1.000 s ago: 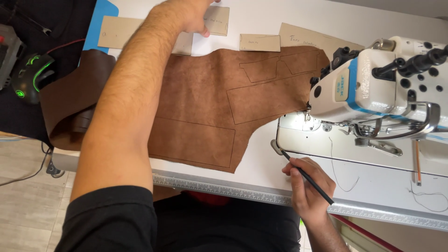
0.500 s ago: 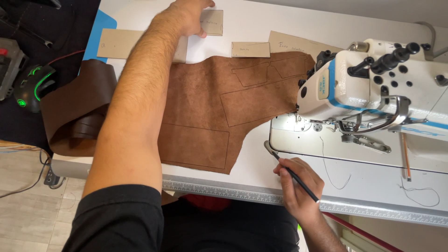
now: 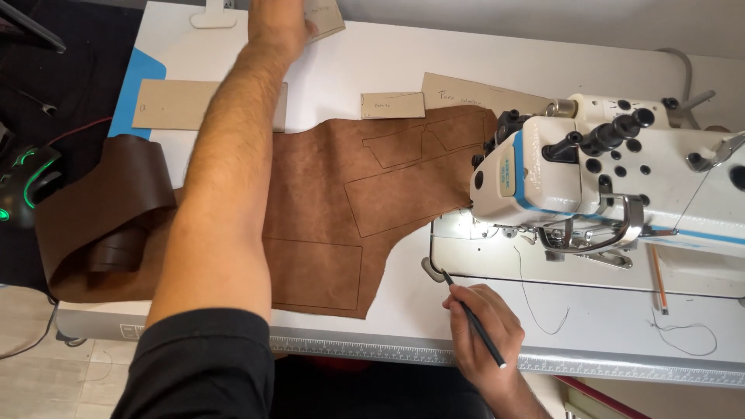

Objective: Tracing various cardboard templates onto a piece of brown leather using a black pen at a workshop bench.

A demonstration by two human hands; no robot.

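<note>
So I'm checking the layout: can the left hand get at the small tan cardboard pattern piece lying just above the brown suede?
Probably yes. The left hand is stretched to the table's far edge, and the small tan cardboard pattern piece lies nearer, uncovered, with nothing between them.

The left arm stretches straight out to the far side, forearm bare, a black sleeve covering the upper arm. The left hand (image 3: 278,22) lies palm down at the far edge of view, its fingers cut off by the frame. The right hand (image 3: 483,337) rests near, on the right, knuckles up, fingers curled in a writing grip, wrist bent toward the body.
</note>
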